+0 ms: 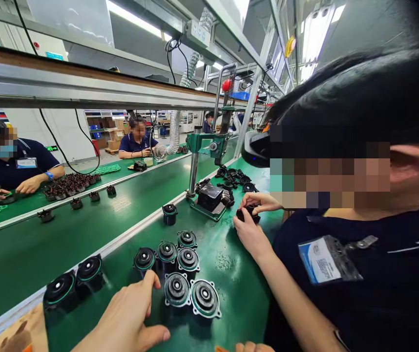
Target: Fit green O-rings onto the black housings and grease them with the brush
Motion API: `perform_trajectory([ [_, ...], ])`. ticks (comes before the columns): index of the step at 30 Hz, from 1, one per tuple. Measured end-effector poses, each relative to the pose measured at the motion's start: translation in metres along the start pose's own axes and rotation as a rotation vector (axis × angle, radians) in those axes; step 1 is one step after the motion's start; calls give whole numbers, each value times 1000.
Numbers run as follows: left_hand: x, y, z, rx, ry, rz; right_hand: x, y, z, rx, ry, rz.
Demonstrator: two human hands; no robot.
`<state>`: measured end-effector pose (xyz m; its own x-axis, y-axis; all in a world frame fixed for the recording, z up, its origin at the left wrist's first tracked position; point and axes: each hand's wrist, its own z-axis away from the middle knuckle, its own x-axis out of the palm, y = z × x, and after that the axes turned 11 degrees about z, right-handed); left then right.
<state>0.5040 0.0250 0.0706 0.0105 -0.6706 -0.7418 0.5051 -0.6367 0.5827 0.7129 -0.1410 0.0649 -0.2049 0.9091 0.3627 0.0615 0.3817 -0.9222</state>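
My left hand (129,318) lies low on the green bench (231,274), index finger stretched out and thumb apart, with nothing in its grasp. The fingertip touches or nearly touches one of several round black motor parts with teal rims (187,274) that stand in a cluster just ahead of it. Two more such parts (73,281) sit to the left by the bench edge. Only a sliver of my right hand (253,347) shows at the bottom edge, its fingers hidden.
A co-worker close on my right holds a black part (248,213) in both hands. A green hand press (209,146) stands behind it with more black parts. A green conveyor belt (85,215) runs on the left; other people work across it.
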Motion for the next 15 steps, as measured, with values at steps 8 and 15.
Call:
perform_trajectory([
  [8, 30, -23, 4, -37, -4, 124, 5, 6, -46, 74, 7, 13],
  [15, 23, -30, 54, -150, -80, -93, -1, 23, 64, 173, -42, 11],
])
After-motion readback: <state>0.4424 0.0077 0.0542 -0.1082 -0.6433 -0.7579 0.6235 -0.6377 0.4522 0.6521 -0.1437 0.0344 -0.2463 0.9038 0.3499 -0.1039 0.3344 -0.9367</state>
